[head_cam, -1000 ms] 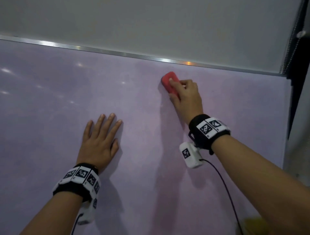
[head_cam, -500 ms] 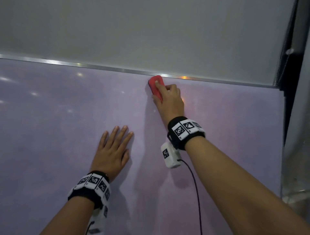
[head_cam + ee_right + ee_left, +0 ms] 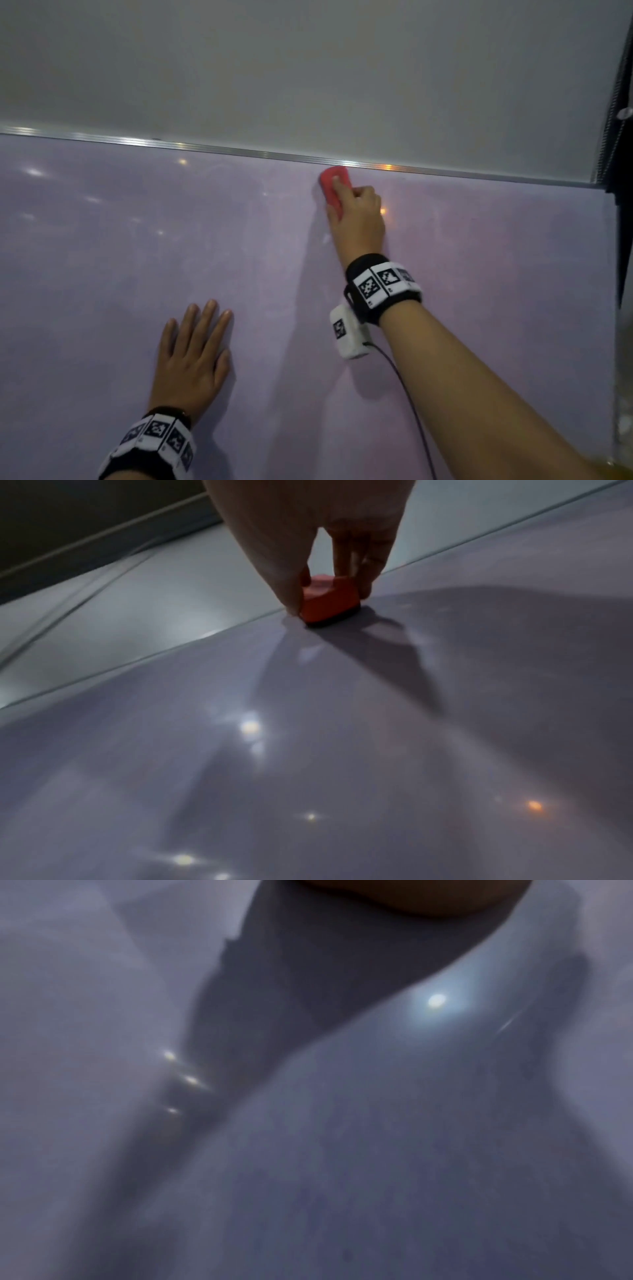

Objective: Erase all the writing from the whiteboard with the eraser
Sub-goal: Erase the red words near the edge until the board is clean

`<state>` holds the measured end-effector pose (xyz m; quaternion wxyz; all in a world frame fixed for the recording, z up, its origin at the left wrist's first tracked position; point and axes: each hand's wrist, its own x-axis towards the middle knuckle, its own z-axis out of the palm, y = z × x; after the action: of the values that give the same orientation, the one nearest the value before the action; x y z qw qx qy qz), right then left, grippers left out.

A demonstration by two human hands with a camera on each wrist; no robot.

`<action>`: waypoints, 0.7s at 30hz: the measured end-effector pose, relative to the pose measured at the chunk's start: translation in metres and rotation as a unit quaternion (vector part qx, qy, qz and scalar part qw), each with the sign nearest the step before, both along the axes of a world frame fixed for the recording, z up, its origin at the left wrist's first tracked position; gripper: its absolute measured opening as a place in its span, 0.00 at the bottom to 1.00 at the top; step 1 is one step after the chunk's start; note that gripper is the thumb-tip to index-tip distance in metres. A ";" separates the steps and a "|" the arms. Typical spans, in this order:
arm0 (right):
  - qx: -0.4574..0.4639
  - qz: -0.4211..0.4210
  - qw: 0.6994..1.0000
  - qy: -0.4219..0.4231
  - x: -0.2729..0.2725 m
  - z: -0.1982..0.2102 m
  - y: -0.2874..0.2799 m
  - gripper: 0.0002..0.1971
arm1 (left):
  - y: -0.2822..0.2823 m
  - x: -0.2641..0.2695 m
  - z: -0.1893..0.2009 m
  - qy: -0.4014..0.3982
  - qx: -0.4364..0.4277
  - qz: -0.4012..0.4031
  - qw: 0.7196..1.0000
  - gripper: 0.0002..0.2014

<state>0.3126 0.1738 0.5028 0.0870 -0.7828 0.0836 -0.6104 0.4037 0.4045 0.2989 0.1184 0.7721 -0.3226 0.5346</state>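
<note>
The whiteboard (image 3: 479, 274) fills the lower part of the head view, pale lilac and glossy, and I see no writing on it. My right hand (image 3: 356, 219) grips a red eraser (image 3: 332, 186) with a dark felt base (image 3: 334, 620). The eraser is pressed flat to the board just under its metal top rail (image 3: 205, 148). In the right wrist view the thumb and fingers pinch the eraser (image 3: 329, 599) from both sides. My left hand (image 3: 191, 353) lies flat on the board, lower left, fingers straight and together. The left wrist view shows only blurred board surface (image 3: 377, 1150).
A grey wall (image 3: 308, 68) rises above the rail. The board's right edge meets a dark vertical frame (image 3: 620, 171). A white sensor box (image 3: 347, 330) with a black cable (image 3: 411, 411) hangs under my right wrist. Light reflections dot the board.
My right hand slid the eraser from mid-board up to the top rail, where it stays. The left hand has kept flat on the board. My head view has shifted.
</note>
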 end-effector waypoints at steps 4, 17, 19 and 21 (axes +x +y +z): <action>-0.164 0.035 0.986 0.003 -0.012 -0.020 0.004 0.18 | 0.001 0.000 0.000 0.001 0.001 -0.003 1.000 0.27; -0.327 0.066 0.942 0.023 -0.011 -0.100 -0.014 0.17 | 0.000 0.002 -0.002 0.001 0.002 -0.005 1.000 0.27; -0.461 0.077 0.879 0.095 -0.026 -0.151 -0.037 0.19 | 0.001 0.003 -0.003 -0.007 0.003 -0.001 1.000 0.27; -0.535 0.084 0.823 0.173 -0.046 -0.178 -0.065 0.18 | 0.001 0.004 -0.005 -0.021 -0.003 -0.002 1.000 0.28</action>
<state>0.2669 0.1084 0.3249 -0.3105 -0.8034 -0.3081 -0.4041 0.4080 0.4052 0.2943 0.1151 0.7598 -0.3251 0.5512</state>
